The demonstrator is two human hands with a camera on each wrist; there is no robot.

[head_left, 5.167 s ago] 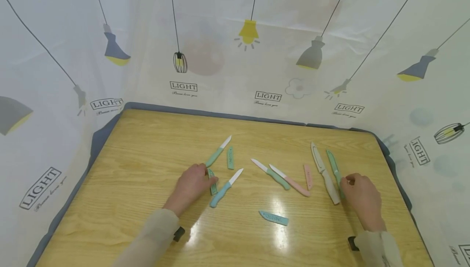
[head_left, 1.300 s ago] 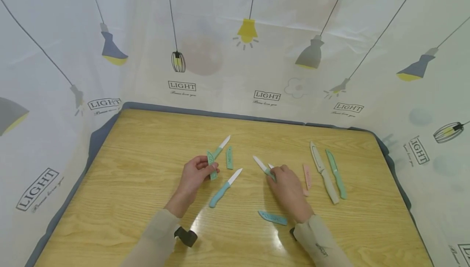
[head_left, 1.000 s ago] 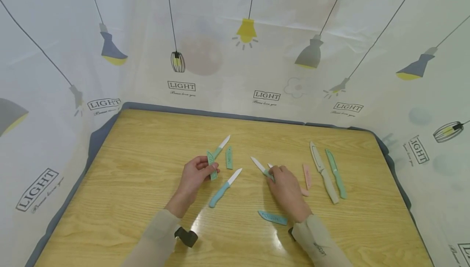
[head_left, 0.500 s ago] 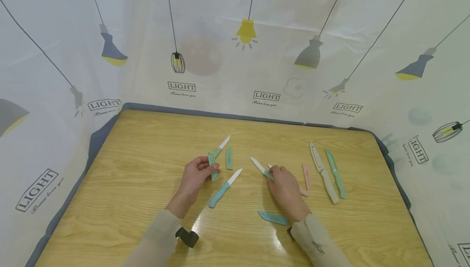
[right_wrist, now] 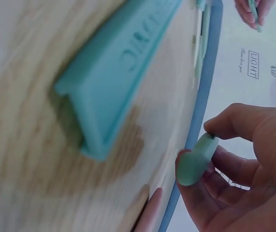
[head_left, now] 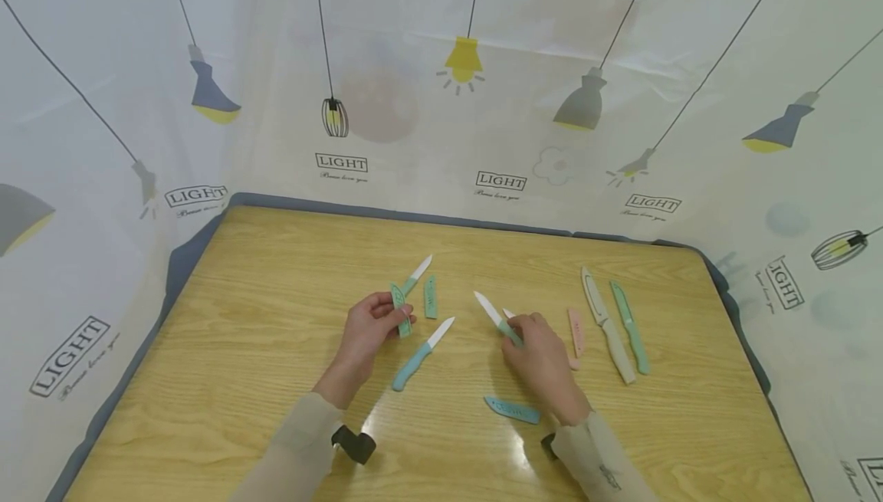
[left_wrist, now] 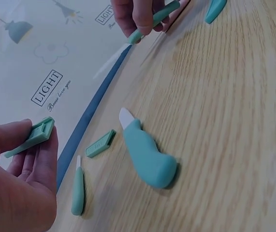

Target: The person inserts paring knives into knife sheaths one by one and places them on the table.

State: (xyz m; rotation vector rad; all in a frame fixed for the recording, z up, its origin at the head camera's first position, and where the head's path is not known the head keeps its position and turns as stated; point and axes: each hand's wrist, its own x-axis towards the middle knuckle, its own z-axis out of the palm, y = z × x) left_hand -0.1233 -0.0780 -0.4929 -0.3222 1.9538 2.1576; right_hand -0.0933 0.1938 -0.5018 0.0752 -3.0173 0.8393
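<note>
My left hand (head_left: 362,333) pinches a mint-green knife sheath (head_left: 401,318) above the table; the left wrist view shows its slotted open end. Held by its handle in my right hand (head_left: 541,356) is a green-handled paring knife (head_left: 509,329), its bare white blade pointing up and left. Under that hand lies a pink-handled knife (head_left: 574,363), mostly hidden. Close to my left hand are another green paring knife (head_left: 417,275), a second green sheath (head_left: 431,297) and a blue-handled knife (head_left: 412,368) with a bare blade.
On the right lie a beige knife (head_left: 611,333) and a green knife (head_left: 631,329), both with covered blades, beside a pink sheath (head_left: 576,332). A blue sheath (head_left: 512,410) lies near the front. Patterned cloth (head_left: 428,165) surrounds the wooden table (head_left: 262,280).
Since the earliest frame, my left hand has lifted the sheath off the table. My right hand has left the covered green knife and gripped the middle one, whose blade has just risen slightly.
</note>
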